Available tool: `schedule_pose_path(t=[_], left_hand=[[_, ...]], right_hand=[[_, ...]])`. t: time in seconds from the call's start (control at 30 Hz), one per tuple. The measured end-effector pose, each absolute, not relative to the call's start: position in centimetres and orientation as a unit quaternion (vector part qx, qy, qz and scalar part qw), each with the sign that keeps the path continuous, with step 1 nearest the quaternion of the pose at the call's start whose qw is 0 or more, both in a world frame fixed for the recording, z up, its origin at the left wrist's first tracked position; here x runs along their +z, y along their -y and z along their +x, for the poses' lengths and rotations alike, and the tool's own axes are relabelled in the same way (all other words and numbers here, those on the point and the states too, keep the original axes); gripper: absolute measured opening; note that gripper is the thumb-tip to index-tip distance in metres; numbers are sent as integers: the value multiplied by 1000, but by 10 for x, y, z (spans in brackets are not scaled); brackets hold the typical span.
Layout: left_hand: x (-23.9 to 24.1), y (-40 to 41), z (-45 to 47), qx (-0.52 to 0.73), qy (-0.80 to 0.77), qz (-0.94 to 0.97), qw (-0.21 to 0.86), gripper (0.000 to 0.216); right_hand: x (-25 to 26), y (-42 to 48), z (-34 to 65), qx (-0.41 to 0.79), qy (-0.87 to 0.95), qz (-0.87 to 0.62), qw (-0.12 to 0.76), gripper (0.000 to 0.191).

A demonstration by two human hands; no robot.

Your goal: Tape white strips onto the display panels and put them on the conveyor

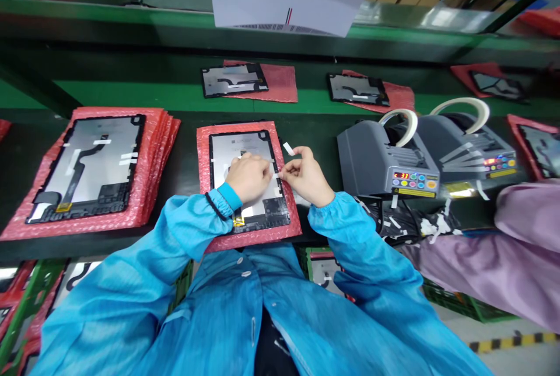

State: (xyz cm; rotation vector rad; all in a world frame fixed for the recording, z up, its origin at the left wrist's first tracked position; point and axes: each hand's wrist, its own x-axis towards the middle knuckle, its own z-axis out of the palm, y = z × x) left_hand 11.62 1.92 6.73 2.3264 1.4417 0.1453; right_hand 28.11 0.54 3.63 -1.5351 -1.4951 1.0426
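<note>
A tablet back panel (236, 151) lies on a red bubble-wrap sheet (203, 154) in front of me. My left hand (248, 177) rests on the panel's middle, fingers curled and pinching a small white tape strip (277, 176). My right hand (308, 177) is at the panel's right edge, fingers pinched on the same strip. Another white tape piece (288, 148) sticks up from its fingertips.
A stack of red sheets with another panel (91, 169) lies to the left. Two grey tape dispensers (385, 160) (464, 145) stand to the right. More panels (234, 79) (359, 89) lie on the green conveyor behind. Another person's purple sleeve (507, 247) reaches in at right.
</note>
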Motion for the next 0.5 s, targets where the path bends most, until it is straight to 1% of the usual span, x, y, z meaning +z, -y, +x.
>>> schedule_pose_path(t=[0.1, 0.2, 0.4, 0.43, 0.5], left_hand=[[70, -19, 117, 38, -515, 833, 196, 23], [71, -18, 120, 26, -518, 835, 185, 23], [66, -18, 121, 20, -531, 833, 156, 17], [66, -20, 119, 25, -538, 827, 159, 15], [67, -25, 113, 50, -556, 812, 170, 9]], right_hand=[[39, -7, 281, 419, 581, -597, 362, 46], [36, -12, 283, 458, 567, -590, 348, 49], [16, -22, 297, 547, 487, -582, 353, 71], [14, -23, 299, 561, 476, -578, 351, 71], [14, -22, 304, 566, 475, -574, 352, 64]])
